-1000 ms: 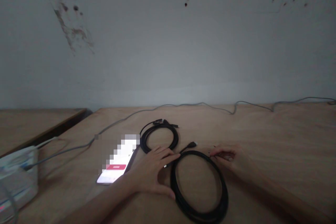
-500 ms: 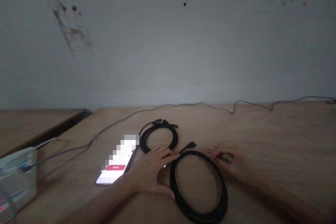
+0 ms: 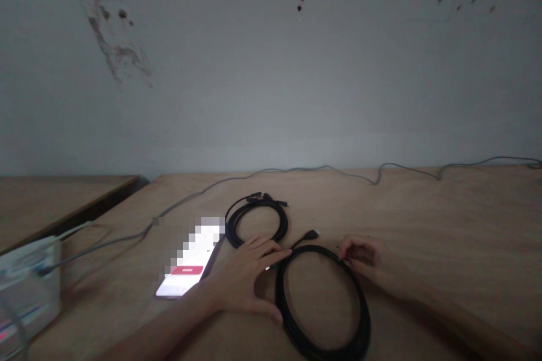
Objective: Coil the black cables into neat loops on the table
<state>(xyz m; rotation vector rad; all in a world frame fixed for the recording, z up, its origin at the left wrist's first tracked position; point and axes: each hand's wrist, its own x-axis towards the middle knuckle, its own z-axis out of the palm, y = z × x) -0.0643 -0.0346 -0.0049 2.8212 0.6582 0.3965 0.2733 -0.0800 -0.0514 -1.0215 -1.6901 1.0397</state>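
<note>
A large black cable coil lies flat between my hands. One dark plug sticks out beyond its top edge, and a metal-tipped end points left. My left hand is open, its thumb and fingers spread at the coil's left side, fingertips touching the cable near the top. At the coil's upper right, my right hand is closed in a pinch on a thin dark tie, mostly hidden by the fingers. A second, smaller black cable coil lies behind my left hand.
A phone with a lit, partly blurred screen lies left of my left hand. Further left stands a white device with cords. A grey cord runs along the table near the wall. A gap separates another table at left.
The right fingers have curled in closer, and less of the thin dark tie shows. The large coil has shifted very slightly right in view. My left hand stays in place.
</note>
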